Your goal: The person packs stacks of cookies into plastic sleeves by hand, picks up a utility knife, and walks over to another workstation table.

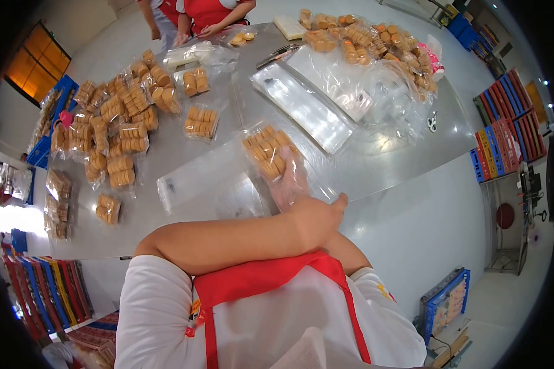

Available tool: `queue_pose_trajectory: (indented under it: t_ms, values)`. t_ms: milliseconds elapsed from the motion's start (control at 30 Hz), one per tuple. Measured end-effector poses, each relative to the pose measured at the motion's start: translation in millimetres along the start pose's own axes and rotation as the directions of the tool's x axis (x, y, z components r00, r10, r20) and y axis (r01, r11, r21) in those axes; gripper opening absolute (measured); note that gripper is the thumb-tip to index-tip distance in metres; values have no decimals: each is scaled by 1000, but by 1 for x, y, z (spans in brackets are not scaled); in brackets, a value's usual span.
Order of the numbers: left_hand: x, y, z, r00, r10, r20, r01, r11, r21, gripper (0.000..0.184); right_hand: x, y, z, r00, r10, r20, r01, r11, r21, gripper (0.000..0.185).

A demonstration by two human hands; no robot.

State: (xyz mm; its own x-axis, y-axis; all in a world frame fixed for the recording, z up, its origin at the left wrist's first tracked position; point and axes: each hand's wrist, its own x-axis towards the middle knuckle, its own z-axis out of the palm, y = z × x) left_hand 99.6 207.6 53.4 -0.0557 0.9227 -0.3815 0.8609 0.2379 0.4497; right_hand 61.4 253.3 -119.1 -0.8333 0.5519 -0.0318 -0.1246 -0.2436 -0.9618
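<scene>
My right hand (288,184) is inside a clear plastic bag (317,178), its fingers closed at the near end of a block of round tan cookies (269,149) stacked in rows. My left arm crosses over the right one. At the right wrist, my left hand (319,220) is closed around the bag's mouth end; part of its grip is hidden. Flat empty plastic bags (197,184) lie left of the hands on the steel table (400,172). Beyond them sits a filled cookie pack (200,122).
Many bagged cookies (120,111) cover the table's left side, and another pile (381,40) lies at the back right. Stacks of clear bags (301,104) and scissors (433,121) are ahead on the right. A co-worker in a red apron (212,11) stands across the table.
</scene>
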Motion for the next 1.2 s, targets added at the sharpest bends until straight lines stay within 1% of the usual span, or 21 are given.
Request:
queue_pose_trajectory:
  t_ms: [33, 100, 133, 167, 233, 300, 367, 433, 467, 500, 533, 567, 633, 733, 800, 867, 933, 1033, 1100, 1167, 1200]
  values:
    - [1, 2, 5, 999, 37, 7, -37, 999, 6, 86, -6, -44, 9, 997, 83, 3, -82, 994, -73, 46]
    - [0, 4, 10, 999, 10, -54, -10, 1000, -4, 82, 2, -68, 10, 950, 312, -25, -312, 950, 9, 47]
    - [0, 4, 11, 996, -4, -89, 3, 1000, -8, 80, 12, -63, 6, 893, 450, -25, -441, 883, 162, 47]
    - [1, -2, 13, 975, 67, -211, -28, 983, 183, 77, 17, -53, 3, 866, 499, 14, -480, 825, 298, 47]
    - [3, -23, 19, 885, 266, -381, -19, 840, 543, 72, 24, -31, -4, 857, 507, 99, -475, 698, 536, 45]
    - [1, -32, 17, 894, 190, -406, 54, 853, 520, 68, 14, -44, -3, 893, 430, 134, -412, 659, 630, 39]
    - [0, -40, 16, 894, 189, -406, 57, 851, 521, 63, -17, -99, 9, 918, 372, 134, -373, 701, 608, 31]
    - [0, -47, 17, 888, 267, -375, -18, 834, 552, 57, -19, -90, -1, 930, 326, 170, -361, 726, 585, 31]
    - [-1, -46, 17, 893, 228, -387, 47, 809, 586, 52, -19, -80, -6, 934, 303, 187, -354, 738, 575, 31]
    - [-3, -42, 16, 896, 190, -401, 111, 779, 618, 48, -17, -49, -9, 979, 195, 58, -203, 910, 362, 32]
    - [-4, -40, 15, 896, 153, -416, 173, 743, 646, 44, -11, -5, -10, 998, 50, -37, -46, 993, 104, 32]
    - [-3, -39, 15, 889, 119, -442, 232, 715, 659, 41, -9, 18, -11, 989, -115, -89, 99, 980, -172, 33]
    - [1, -38, 15, 868, 51, -495, 349, 646, 679, 37, -10, 7, -7, 994, -37, -101, 22, 990, -142, 31]
    - [11, -40, 24, 838, -67, -542, 454, 636, 624, 41, -11, -22, -1, 990, 78, -113, -89, 991, -95, 28]
    - [16, -48, 30, 860, -58, -506, 392, 710, 584, 48, -7, -43, 4, 973, 223, -66, -209, 963, 173, 25]
    - [18, -45, 32, 885, -119, -450, 346, 815, 465, 57, 6, -60, 10, 920, 377, 106, -359, 706, 610, 21]
    - [19, -27, 33, 907, -235, -349, 331, 912, 244, 68, 24, -42, 12, 946, 287, 153, -324, 799, 506, 17]
    - [5, -21, 19, 924, -181, -338, 285, 913, 291, 79, 24, -44, 10, 978, 70, 196, -124, 953, 278, 18]
    - [5, -22, 19, 939, -155, -308, 230, 947, 223, 78, 26, -47, 13, 978, 114, 174, -166, 930, 327, 21]
    - [7, -20, 23, 950, -129, -284, 181, 970, 164, 76, 33, -46, 17, 909, 388, 151, -400, 713, 576, 26]
    - [9, -19, 22, 951, -127, -281, 173, 974, 145, 75, 35, -48, 16, 938, 345, 39, -341, 890, 304, 27]
